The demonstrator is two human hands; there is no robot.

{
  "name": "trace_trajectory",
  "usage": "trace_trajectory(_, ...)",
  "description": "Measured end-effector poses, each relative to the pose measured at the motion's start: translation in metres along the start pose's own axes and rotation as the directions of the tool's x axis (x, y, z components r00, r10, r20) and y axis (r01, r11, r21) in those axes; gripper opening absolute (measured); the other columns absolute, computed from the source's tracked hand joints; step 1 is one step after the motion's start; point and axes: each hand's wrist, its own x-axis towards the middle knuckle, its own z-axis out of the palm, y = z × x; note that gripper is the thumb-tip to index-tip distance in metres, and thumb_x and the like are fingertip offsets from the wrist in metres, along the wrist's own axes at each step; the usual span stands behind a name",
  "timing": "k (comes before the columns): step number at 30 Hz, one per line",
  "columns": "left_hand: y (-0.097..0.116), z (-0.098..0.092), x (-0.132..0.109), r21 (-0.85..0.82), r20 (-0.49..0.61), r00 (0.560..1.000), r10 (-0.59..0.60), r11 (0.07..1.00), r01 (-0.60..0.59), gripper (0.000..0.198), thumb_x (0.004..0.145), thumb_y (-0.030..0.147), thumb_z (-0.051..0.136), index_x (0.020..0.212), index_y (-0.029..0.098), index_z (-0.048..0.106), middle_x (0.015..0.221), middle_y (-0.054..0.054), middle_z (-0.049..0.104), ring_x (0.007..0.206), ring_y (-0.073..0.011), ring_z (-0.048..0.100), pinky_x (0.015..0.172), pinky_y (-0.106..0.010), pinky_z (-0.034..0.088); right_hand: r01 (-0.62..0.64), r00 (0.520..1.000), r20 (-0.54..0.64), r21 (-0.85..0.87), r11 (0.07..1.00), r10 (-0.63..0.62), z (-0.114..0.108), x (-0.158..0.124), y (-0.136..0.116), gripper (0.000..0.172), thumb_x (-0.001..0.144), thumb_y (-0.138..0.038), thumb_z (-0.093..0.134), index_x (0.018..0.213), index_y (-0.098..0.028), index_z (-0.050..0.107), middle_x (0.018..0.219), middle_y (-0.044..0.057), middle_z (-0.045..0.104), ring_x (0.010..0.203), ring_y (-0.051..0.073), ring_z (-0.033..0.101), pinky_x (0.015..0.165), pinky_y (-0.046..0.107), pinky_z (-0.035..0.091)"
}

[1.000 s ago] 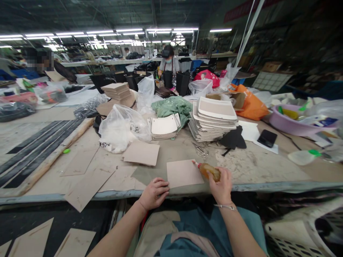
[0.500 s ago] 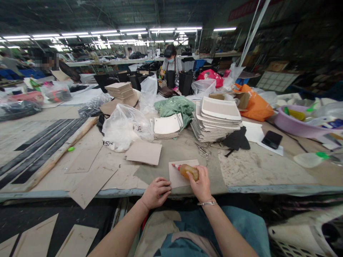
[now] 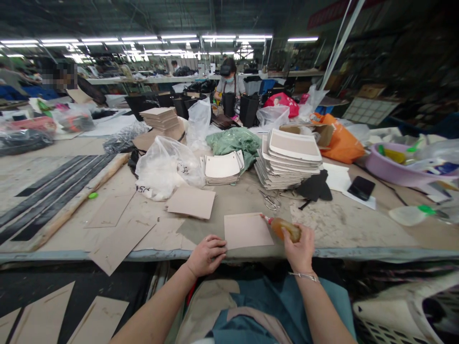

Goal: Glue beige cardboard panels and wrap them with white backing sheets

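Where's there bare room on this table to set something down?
Best patch: the tabletop right of the right hand, bordered by the phone and black scraps behind, the green-capped bottle to the right and the table's front edge. Farther back is crowded: stacked panels, a green bag, a white bag.

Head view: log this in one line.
left hand: at left edge of beige sheet | right hand: holds amber bottle, tip near sheet's far right corner | scissors: beyond sheet

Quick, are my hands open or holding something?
Left hand: loosely open, at the left edge of the card.
Right hand: closed around the amber bottle.
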Motion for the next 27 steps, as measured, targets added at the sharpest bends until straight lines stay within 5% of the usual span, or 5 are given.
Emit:
trace_trajectory(4, 0.001, -0.001, -0.001, 0.042, 0.002, 1.0, -0.029, 0.999, 0.029, 0.017, 0.083, 0.023, 0.055, 0.093, 0.02, 0.067, 0.105, -0.01, 0.058, 0.096, -0.0206, 0.051, 0.085, -0.039, 0.047, -0.121, 0.993, 0.024, 0.122, 0.985, 0.119, 0.0, -0.003, -0.008, 0.033, 0.077, -0.042, 0.06, 0.097, -0.016, 0.053, 0.09, 0.007, 0.055, 0.086, 0.023, 0.051, 0.078, 0.039, 0.044)
trace_trajectory(8, 0.002, -0.003, 0.001, 0.05, 0.037, 0.998, -0.046, 0.998, 0.044, 0.019, 0.083, 0.026, 0.053, 0.094, 0.021, 0.068, 0.096, -0.009, 0.056, 0.09, -0.0192, 0.052, 0.08, -0.035, 0.047, -0.312, 0.94, 0.238, 0.312, 0.898, 0.244, 0.006, -0.009, -0.021, 0.038, 0.076, -0.046, 0.06, 0.1, -0.018, 0.052, 0.096, 0.006, 0.055, 0.087, 0.021, 0.054, 0.08, 0.038, 0.045)
trace_trajectory(16, 0.001, -0.002, 0.0, 0.045, 0.049, 0.997, -0.057, 0.997, 0.055, 0.019, 0.084, 0.027, 0.053, 0.094, 0.021, 0.068, 0.094, -0.009, 0.056, 0.091, -0.0189, 0.052, 0.082, -0.035, 0.046, -0.248, 0.889, 0.453, 0.368, 0.896, 0.06, 0.02, -0.01, -0.039, 0.032, 0.077, -0.044, 0.061, 0.096, -0.02, 0.054, 0.094, 0.005, 0.056, 0.086, 0.021, 0.054, 0.079, 0.036, 0.045)
trace_trajectory(21, -0.002, 0.001, -0.002, 0.027, 0.049, 0.998, -0.049, 0.998, 0.048, 0.019, 0.084, 0.027, 0.053, 0.093, 0.021, 0.068, 0.094, -0.008, 0.056, 0.092, -0.019, 0.051, 0.082, -0.036, 0.045, -0.255, 0.799, 0.601, 0.352, 0.901, -0.009, 0.006, -0.004, -0.034, 0.031, 0.077, -0.043, 0.062, 0.097, -0.021, 0.055, 0.096, 0.005, 0.058, 0.087, 0.021, 0.054, 0.08, 0.035, 0.044)
trace_trajectory(27, 0.0, 0.001, -0.001, 0.023, 0.053, 0.997, -0.05, 0.999, 0.049, 0.018, 0.084, 0.026, 0.053, 0.092, 0.02, 0.068, 0.094, -0.009, 0.057, 0.092, -0.019, 0.051, 0.083, -0.036, 0.045, -0.252, 0.89, 0.45, 0.346, 0.904, 0.075, 0.021, -0.004, -0.038, 0.034, 0.076, -0.046, 0.06, 0.097, -0.019, 0.054, 0.097, 0.006, 0.057, 0.088, 0.022, 0.054, 0.081, 0.038, 0.044)
